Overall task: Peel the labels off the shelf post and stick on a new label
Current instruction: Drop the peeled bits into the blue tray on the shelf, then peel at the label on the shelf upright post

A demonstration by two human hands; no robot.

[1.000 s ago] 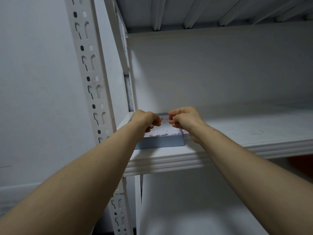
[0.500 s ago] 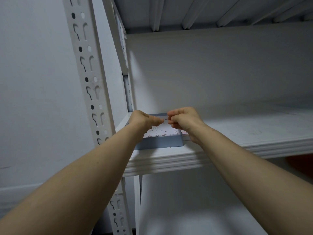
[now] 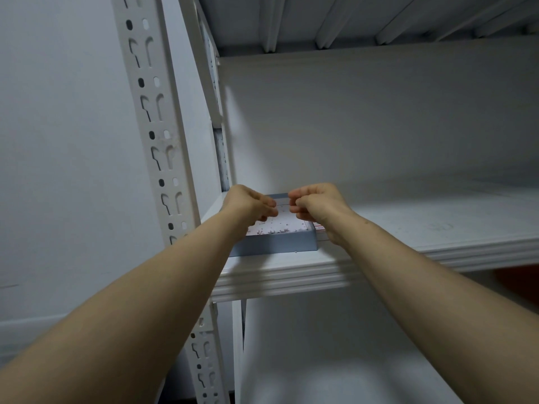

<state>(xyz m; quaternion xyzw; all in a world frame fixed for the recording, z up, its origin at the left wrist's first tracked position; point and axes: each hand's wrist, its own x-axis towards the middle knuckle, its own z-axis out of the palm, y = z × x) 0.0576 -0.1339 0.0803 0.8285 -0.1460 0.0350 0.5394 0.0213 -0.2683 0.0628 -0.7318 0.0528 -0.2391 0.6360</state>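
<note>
My left hand [image 3: 248, 204] and my right hand [image 3: 316, 204] hover close together over a shallow blue tray [image 3: 277, 243] at the left end of the shelf. Both have thumb and fingers pinched, facing each other, with a thin pale label strip [image 3: 282, 205] spanning the small gap between the fingertips. A white sheet with small dark scraps [image 3: 274, 227] lies in the tray. The white slotted shelf post [image 3: 151, 121] rises on the left. The rear post carries a grey patch [image 3: 223, 158] just above my left hand.
The white shelf board [image 3: 408, 228] runs off to the right, with another shelf's ribbed underside [image 3: 350, 18] overhead. A lower shelf [image 3: 320, 360] lies beneath my arms. A plain wall [image 3: 58, 170] stands left of the post. A red-printed slip [image 3: 320, 228] pokes out beside the tray.
My hands have drawn slightly apart above the tray, and my left thumb has pulled back from the right fingertips. The tray has not moved.
</note>
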